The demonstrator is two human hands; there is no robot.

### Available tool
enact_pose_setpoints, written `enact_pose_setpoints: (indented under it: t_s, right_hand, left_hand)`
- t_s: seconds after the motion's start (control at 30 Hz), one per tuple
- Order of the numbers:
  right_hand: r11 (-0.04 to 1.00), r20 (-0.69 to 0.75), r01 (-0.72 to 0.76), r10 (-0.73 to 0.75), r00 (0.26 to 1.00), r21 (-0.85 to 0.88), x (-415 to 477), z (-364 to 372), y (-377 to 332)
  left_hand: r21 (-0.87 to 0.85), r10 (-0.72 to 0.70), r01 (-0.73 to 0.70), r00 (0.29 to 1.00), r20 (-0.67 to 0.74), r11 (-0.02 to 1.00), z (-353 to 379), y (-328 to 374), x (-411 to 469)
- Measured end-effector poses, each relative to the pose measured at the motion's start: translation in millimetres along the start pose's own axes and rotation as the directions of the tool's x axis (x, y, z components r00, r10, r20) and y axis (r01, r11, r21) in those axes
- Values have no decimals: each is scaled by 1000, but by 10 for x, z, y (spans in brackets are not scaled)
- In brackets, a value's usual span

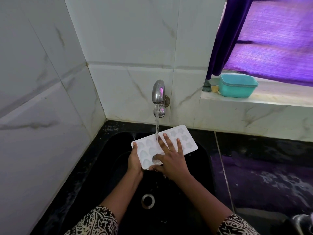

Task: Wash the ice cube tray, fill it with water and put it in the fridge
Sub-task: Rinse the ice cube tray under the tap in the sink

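Under the running tap (158,92), the ice cube tray (185,139) was gripped by the left hand (134,162) and pressed by the flat, spread-fingered right hand (171,159); washing was judged underway, filling and fridge left.

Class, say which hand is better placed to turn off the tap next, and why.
Probably the right hand: it lies flat on the ice cube tray, fingers straight, free to lift toward the tap; the left hand grips the tray's end, supporting it.
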State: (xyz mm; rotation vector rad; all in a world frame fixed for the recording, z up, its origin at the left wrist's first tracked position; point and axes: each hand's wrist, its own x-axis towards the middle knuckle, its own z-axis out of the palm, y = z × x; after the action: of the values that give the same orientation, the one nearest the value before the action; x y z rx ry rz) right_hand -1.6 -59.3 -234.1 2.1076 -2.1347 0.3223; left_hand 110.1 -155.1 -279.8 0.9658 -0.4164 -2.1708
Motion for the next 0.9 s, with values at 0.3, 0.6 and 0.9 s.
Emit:
enact_pose_setpoints:
  t_s: [0.3,0.6,0.9]
  right_hand:
    - [991,20,-110,109,994,81,-72,137,-91]
    - [991,160,-88,71,985,101,-120,173,-195]
    - [929,95,-289,274,957,231,-269,147,-95]
  left_hand:
    - [20,14,-13,998,-57,1000,-94,-106,32]
    - [-13,3,-3,1000,-11,1000,-109,-150,16]
    - [-17,-67,68,996,63,998,-105,-262,-69]
